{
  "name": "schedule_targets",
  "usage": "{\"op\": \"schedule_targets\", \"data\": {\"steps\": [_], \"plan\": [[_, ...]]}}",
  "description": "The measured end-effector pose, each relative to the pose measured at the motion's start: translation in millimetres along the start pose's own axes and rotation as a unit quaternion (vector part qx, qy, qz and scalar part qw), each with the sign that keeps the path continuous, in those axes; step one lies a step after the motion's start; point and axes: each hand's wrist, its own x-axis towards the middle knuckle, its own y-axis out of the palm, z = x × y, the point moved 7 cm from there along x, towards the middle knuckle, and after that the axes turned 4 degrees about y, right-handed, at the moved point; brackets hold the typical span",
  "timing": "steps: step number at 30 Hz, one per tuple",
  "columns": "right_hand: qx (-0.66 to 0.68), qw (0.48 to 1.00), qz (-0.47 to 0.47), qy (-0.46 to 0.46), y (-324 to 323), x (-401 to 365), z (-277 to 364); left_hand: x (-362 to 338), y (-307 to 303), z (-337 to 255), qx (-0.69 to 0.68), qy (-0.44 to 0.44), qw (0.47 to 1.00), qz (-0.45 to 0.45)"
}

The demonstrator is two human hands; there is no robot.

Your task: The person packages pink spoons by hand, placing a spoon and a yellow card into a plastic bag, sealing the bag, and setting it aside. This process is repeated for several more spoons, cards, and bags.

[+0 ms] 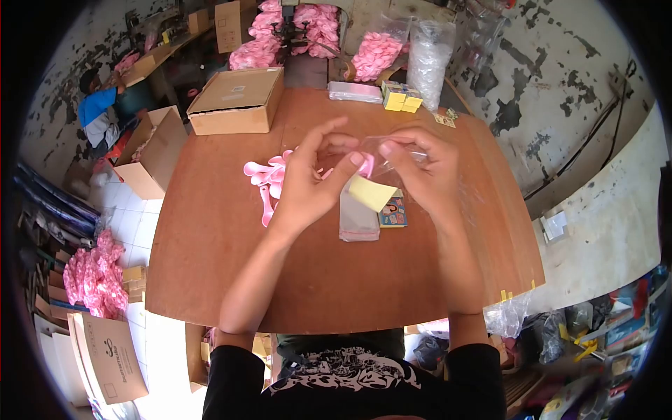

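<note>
My left hand (318,175) is closed on a pink plastic spoon (367,166), only partly visible past the thumb. A pale yellow card (374,193) hangs just below the spoon, by my left fingertips; its hold is partly hidden. Between thumb and fingers, my right hand (425,168) pinches a clear plastic bag (381,148), which reaches across to the spoon. Beneath my hands lie a stack of clear bags (359,220) and a small pile of printed cards (394,213). Several loose pink spoons (267,203) are heaped left of my left hand.
A closed cardboard box (234,105) stands at the table's back left. Yellow card bundles (402,98), another bag stack (355,92) and a tall roll of clear plastic (427,66) stand at the back. Another person (99,112) sits far left beside an open carton (150,157).
</note>
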Motion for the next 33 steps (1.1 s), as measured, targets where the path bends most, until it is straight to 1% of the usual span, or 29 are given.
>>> {"op": "schedule_targets", "data": {"steps": [1, 3, 4, 5, 7, 8, 9, 10, 11, 12, 13, 14, 15, 16, 17, 19, 23, 25, 26, 28, 32, 33], "plan": [[0.003, 1.000, 0.002, 0.000, 0.8, -1.9, -3.5, 0.5, -5.3, -0.7, 0.003, 0.000, 1.000, -0.002], [-0.012, 0.988, 0.137, 0.075, 19.8, -9.5, -25.3, 4.6, -16.2, -1.0, -0.013, 0.001, 1.000, 0.015], [-0.029, 0.989, 0.125, 0.072, 21.4, -13.2, -27.0, 4.7, -17.3, 1.0, -0.025, -0.026, 0.999, 0.035], [-0.029, 0.989, 0.126, 0.070, 21.3, -14.7, -27.4, 5.4, -20.6, -1.2, -0.024, -0.024, 0.999, 0.034], [-0.031, 0.994, 0.091, 0.044, 14.5, -14.0, -22.3, 1.4, -7.6, 1.5, 0.083, -0.050, 0.981, 0.170], [-0.031, 0.994, 0.091, 0.044, 16.4, -13.7, -22.2, -1.9, -2.4, 5.2, 0.113, -0.053, 0.968, 0.220], [0.012, 0.995, 0.081, 0.057, 18.0, -12.9, -23.5, -3.4, -2.1, 11.2, 0.112, -0.053, 0.968, 0.220], [0.054, 0.994, 0.071, 0.070, 18.3, -11.9, -25.3, -7.4, 3.9, 19.5, 0.110, -0.055, 0.959, 0.256], [0.053, 0.994, 0.070, 0.069, 17.0, -11.9, -28.0, -11.0, 9.8, 25.0, 0.108, -0.056, 0.949, 0.291], [0.053, 0.991, 0.064, 0.106, 14.3, -12.9, -36.4, -13.0, 10.8, 28.7, 0.089, -0.133, 0.945, 0.286], [0.053, 0.987, 0.058, 0.143, 12.0, -14.1, -43.4, -13.1, 11.2, 30.8, 0.089, -0.131, 0.945, 0.286], [0.052, 0.987, 0.058, 0.142, 11.0, -15.4, -43.7, -13.8, 10.5, 36.9, 0.044, -0.155, 0.948, 0.275], [0.119, 0.978, 0.039, 0.164, 9.6, -17.8, -45.6, -12.3, 10.9, 36.7, -0.001, -0.179, 0.948, 0.262], [0.186, 0.965, 0.020, 0.186, 9.4, -20.6, -47.9, -10.5, 9.4, 31.2, 0.015, -0.186, 0.949, 0.253], [0.186, 0.965, 0.021, 0.185, 10.6, -23.2, -46.6, -8.8, 8.2, 30.7, 0.016, -0.185, 0.950, 0.252], [0.195, 0.958, 0.043, 0.204, 16.1, -27.3, -46.3, -5.9, 1.8, 33.5, 0.011, -0.205, 0.953, 0.221], [0.148, 0.966, 0.052, 0.204, 22.9, -29.2, -60.7, -1.6, -6.4, 42.4, 0.037, -0.195, 0.957, 0.212], [0.141, 0.969, 0.049, 0.198, 21.8, -29.3, -64.4, 2.3, -12.1, 39.8, 0.017, -0.146, 0.971, 0.187], [0.141, 0.969, 0.051, 0.198, 23.0, -30.2, -64.4, 1.9, -13.8, 39.6, 0.018, -0.145, 0.972, 0.185], [0.125, 0.971, 0.025, 0.203, 21.6, -31.2, -64.9, 3.6, -16.5, 36.7, -0.052, -0.164, 0.973, 0.155], [0.139, 0.975, 0.008, 0.172, 21.6, -30.7, -56.2, 5.7, -16.2, 35.3, -0.059, -0.151, 0.975, 0.150], [0.146, 0.972, 0.008, 0.182, 21.2, -32.1, -59.0, 5.4, -16.8, 35.0, -0.038, -0.177, 0.973, 0.145]]}}
